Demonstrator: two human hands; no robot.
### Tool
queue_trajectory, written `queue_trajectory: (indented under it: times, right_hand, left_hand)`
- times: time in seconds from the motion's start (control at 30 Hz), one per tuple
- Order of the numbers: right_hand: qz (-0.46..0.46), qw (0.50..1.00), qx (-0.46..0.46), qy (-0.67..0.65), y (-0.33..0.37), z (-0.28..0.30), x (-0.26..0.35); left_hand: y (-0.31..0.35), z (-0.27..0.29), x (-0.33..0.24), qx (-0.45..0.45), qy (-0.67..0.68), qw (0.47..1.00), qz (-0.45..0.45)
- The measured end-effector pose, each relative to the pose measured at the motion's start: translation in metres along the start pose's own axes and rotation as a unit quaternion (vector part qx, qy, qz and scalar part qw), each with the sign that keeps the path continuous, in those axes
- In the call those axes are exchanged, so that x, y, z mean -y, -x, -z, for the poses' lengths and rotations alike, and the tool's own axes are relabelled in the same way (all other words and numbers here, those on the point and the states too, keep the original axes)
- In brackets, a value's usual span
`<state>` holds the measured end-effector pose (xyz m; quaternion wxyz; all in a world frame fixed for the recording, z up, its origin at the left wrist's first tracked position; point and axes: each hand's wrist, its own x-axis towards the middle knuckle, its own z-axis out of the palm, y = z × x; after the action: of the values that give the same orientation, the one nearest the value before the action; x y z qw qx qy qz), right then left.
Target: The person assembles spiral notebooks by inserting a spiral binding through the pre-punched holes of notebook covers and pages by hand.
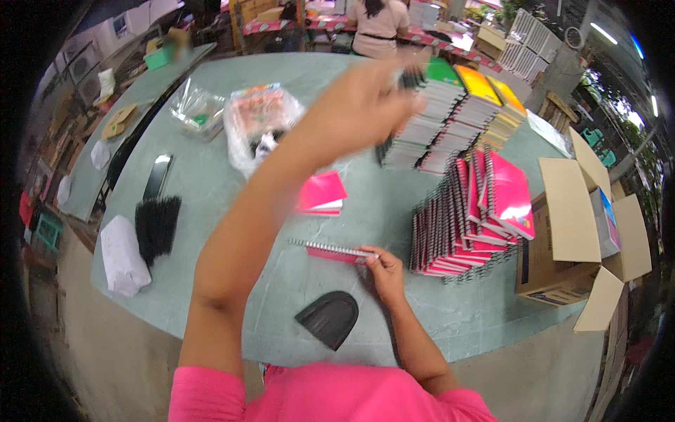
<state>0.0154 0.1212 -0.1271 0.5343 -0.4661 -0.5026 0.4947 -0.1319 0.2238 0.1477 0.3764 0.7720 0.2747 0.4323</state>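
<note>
Your right hand pinches the near end of a pink spiral-bound notebook, pinning it flat on the table just in front of you. Your left hand is raised toward the far stacks of notebooks, blurred, fingers closed, seemingly around something dark. Judged step: binding work on this notebook; next, bring the left hand down to its coil edge.
</note>
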Motion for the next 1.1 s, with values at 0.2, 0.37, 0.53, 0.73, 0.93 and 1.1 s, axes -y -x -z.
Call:
queue_trajectory:
  times: [0.2,0.37,0.53,0.73,0.93,1.1]
  right_hand:
    - [0.026,0.999,0.019,-0.017,-0.007,0.001,-0.005]
    - [-0.029,0.999,0.003,0.025,-0.004,0.010,-0.012]
    - [0.042,0.999,-0.017,0.000,-0.006,0.003,-0.009]
    - [0.028,0.999,-0.016,0.019,-0.003,0.004,-0.002]
    - [0.070,0.993,-0.069,0.058,-0.005,0.001,-0.006]
    - [0.109,0.989,-0.089,0.046,-0.007,0.006,-0.004]
  left_hand:
    - [0.080,-0.041,0.106,0.366,-0.428,0.821,0.089]
    - [0.108,-0.053,0.117,0.386,-0.386,0.834,0.085]
    - [0.127,-0.061,0.141,0.305,-0.351,0.882,0.079]
    - [0.127,-0.061,0.139,0.208,-0.333,0.919,0.024]
    - [0.133,-0.062,0.143,0.215,-0.350,0.911,0.023]
    - [0.133,-0.064,0.141,0.157,-0.344,0.926,-0.006]
